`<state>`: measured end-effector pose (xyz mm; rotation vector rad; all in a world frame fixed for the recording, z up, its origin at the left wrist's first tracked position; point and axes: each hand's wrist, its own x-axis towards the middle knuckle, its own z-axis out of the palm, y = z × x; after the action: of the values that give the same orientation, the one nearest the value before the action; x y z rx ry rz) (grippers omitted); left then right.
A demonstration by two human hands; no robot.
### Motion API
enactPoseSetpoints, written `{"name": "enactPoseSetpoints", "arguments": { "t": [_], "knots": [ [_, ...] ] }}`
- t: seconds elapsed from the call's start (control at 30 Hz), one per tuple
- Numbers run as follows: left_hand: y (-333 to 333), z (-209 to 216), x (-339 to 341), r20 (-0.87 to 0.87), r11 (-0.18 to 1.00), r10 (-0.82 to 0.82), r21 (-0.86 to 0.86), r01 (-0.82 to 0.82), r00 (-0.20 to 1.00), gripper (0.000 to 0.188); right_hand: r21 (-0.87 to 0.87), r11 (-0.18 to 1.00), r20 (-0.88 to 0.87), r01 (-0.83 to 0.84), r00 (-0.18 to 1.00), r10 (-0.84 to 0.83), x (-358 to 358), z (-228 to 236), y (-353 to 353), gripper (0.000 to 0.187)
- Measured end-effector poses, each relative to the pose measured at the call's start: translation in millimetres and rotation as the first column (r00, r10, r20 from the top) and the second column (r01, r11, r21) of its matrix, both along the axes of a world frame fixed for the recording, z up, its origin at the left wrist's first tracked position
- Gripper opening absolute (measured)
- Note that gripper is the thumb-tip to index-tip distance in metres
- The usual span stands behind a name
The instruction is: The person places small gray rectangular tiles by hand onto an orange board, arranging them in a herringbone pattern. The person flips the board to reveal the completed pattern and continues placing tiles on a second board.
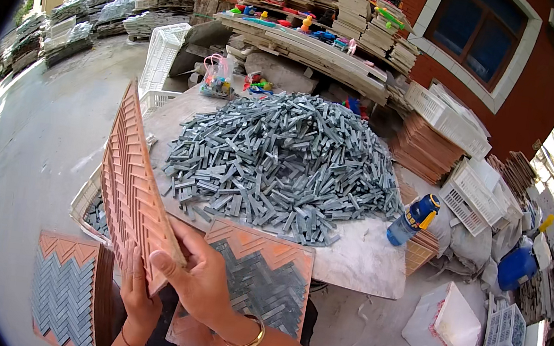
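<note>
A pile of strips (pixel 285 160) lies on the table (pixel 364 258), bottle (pixel 413 219) at its right.

three herringbone trays (pixel 138 190), one tile pile (pixel 286 157), one bottle (pixel 413 220)

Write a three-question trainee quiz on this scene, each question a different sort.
1. True or false: both hands grip the empty orange tray.
2. What lies heaped on the table? A) red bricks B) grey strips C) white crates
3. Fill in: the blue bottle has a ____ cap.

Key:
1. True; the left hand and right hand hold its lower end, tilted up.
2. B, the pile of grey strips.
3. Yellow.
</note>
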<state>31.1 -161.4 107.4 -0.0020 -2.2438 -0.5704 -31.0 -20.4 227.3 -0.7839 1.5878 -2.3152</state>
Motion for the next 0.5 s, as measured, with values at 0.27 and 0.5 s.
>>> {"name": "enactPoseSetpoints", "arguments": {
  "t": [0.27,0.5],
  "knots": [
    [-28,102,-10,-0.474,0.051,0.074,0.88,0.471,0.877,0.041,0.019,0.889,-0.304,0.458,0.849,-0.431,-35,-58,41,0.074],
    [60,25,12,-0.432,-0.214,-0.203,0.895,0.391,0.879,0.051,-0.211,0.95,0.501,0.23,0.86,-0.096,14,-131,80,0.063]
  ]
}}
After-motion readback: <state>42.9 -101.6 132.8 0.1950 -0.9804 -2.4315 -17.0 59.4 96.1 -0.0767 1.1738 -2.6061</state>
